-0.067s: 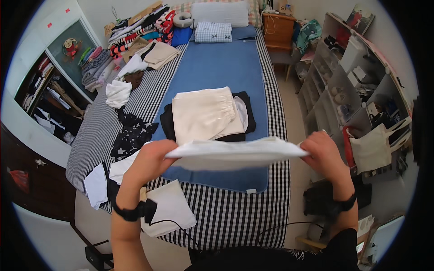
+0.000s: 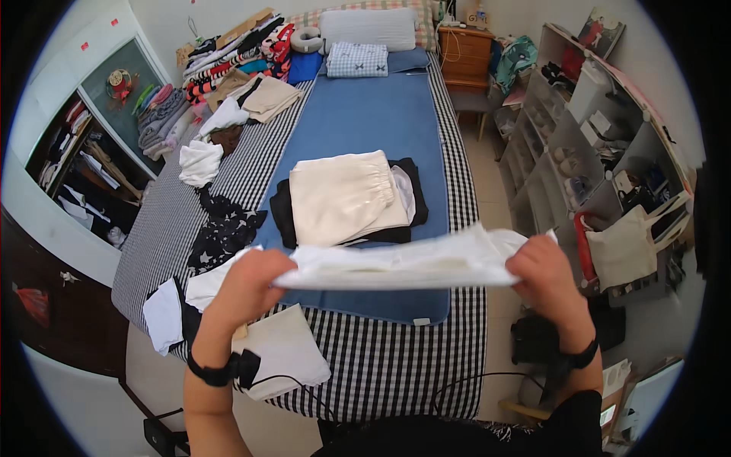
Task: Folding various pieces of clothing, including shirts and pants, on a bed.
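Observation:
A white cloth garment is stretched level across the air over the lower part of the bed, blurred by motion. My left hand is closed on one end and my right hand on the other. What kind of garment it is cannot be made out. Just beyond it, cream trousers with a gathered waist lie folded on top of dark folded clothes. Near my left forearm, a folded off-white cloth rests at the bed's near edge.
A blue mat covers the middle of the checked bedspread. To the left lie a black star-print cloth, a crumpled white cloth and several clothes piles. Shelves line the right wall, where a cream tote bag hangs.
The white garment has swung in my hands: its far edge now rises and more of its surface shows. Both hands have lowered slightly and keep their hold.

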Action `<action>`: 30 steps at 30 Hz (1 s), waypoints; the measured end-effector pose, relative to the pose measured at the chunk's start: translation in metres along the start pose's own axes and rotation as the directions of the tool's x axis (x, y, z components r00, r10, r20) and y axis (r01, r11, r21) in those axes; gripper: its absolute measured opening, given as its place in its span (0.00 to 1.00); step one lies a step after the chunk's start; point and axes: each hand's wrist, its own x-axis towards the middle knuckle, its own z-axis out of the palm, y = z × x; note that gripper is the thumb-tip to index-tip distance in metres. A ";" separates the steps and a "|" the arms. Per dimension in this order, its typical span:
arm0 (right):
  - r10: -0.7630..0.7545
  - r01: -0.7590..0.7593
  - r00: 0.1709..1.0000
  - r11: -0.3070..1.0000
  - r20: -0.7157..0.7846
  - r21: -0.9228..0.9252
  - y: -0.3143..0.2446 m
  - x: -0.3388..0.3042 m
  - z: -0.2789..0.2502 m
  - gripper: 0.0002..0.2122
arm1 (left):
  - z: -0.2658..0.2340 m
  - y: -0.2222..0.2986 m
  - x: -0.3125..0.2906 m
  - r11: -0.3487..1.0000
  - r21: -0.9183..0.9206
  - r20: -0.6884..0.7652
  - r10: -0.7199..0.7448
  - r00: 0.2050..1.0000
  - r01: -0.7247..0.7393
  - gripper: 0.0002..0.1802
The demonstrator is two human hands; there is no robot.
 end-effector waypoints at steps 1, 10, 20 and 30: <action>-0.047 0.047 0.998 0.998 -0.029 -0.034 -0.011 -0.014 0.003 0.08 | 0.003 0.004 -0.015 0.994 0.055 0.012 0.092 0.996 -0.092 0.12; -0.035 0.007 0.925 0.997 0.379 0.074 -0.072 -0.191 0.171 0.03 | 0.197 -0.015 -0.195 0.963 0.224 0.399 0.050 0.915 -0.150 0.05; -0.022 -0.008 0.922 0.997 0.386 0.075 -0.083 -0.226 0.192 0.04 | 0.209 -0.005 -0.222 0.966 0.258 0.182 -0.069 0.981 0.020 0.07; 0.097 -0.172 0.818 0.982 0.567 0.079 -0.092 -0.260 0.160 0.05 | 0.178 0.007 -0.233 0.984 0.177 0.421 -0.062 0.905 -0.015 0.10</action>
